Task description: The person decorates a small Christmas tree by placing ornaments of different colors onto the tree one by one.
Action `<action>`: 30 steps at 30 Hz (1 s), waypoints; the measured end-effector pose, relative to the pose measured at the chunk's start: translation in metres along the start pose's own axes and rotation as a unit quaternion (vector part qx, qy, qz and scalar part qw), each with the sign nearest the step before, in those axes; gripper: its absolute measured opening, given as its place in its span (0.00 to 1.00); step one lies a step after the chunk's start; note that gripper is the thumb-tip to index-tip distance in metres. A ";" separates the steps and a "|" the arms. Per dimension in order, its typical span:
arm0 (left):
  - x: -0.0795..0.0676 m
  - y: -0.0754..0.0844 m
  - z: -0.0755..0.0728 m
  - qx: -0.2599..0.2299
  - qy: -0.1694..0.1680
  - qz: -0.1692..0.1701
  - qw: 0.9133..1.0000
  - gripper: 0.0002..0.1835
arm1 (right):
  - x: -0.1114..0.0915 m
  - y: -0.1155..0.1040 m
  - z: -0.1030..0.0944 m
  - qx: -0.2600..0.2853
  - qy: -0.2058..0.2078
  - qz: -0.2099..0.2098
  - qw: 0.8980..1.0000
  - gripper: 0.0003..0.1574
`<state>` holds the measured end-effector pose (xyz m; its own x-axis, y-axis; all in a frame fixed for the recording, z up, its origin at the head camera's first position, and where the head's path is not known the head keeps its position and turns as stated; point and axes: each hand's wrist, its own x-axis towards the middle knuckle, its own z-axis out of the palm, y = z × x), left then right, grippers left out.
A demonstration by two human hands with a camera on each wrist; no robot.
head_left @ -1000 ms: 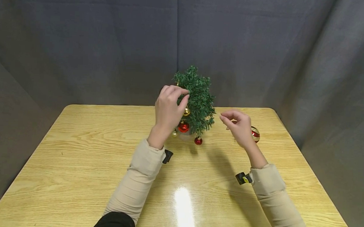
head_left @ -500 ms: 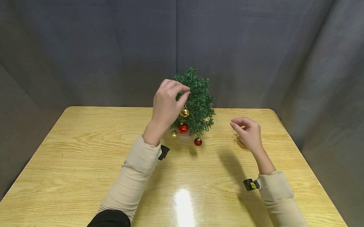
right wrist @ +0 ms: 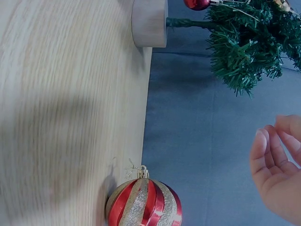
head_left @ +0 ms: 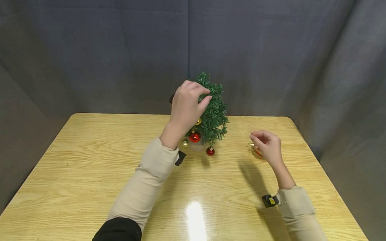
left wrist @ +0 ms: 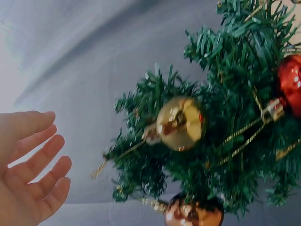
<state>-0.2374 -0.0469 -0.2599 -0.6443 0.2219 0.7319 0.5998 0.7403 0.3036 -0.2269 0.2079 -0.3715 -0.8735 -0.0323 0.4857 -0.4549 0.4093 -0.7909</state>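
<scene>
A small green artificial Christmas tree [head_left: 215,114] stands at the back of the table. My left hand [head_left: 186,102] is raised in front of it, fingers loosely bent and holding nothing. In the left wrist view that hand [left wrist: 33,174] is apart from a gold ball ornament [left wrist: 181,123], which hangs by a gold cord on the branches. Nothing shows between the fingers of my right hand [head_left: 269,148], to the tree's right; its thumb and fingertips come close together. Near it on the table lies a large red ball with glittery gold and silver stripes [right wrist: 146,205], partly hidden by the hand in the head view.
Lower on the tree hang a red ball [head_left: 195,137], a dark red ball [head_left: 210,151] and a small pale gold ball [head_left: 184,143]. A copper-coloured ball [left wrist: 194,212] shows in the left wrist view. Grey curtains [head_left: 118,54] surround the wooden table [head_left: 82,173].
My left hand has risen slightly and shifted right, its thumb and forefinger a little apart. The right hand has moved right and nearer to me, over the striped ball.
</scene>
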 end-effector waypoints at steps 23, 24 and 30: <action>0.026 -0.003 0.014 0.095 -0.095 -0.016 0.991 0.09 | 0.004 0.124 -0.015 0.038 0.015 0.027 0.999 0.06; 0.027 -0.002 0.015 0.100 -0.100 -0.021 0.990 0.10 | 0.005 0.132 -0.016 0.040 0.017 0.029 0.999 0.06; 0.031 0.000 0.021 0.133 -0.126 -0.047 0.982 0.11 | 0.001 0.090 -0.018 -0.002 0.030 0.035 0.999 0.10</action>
<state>-0.2672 -0.0269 -0.2496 -0.8080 0.2705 0.5234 0.4092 0.8968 0.1683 -0.2658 0.2608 -0.4354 -0.8907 0.0516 0.4517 -0.3929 0.4126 -0.8218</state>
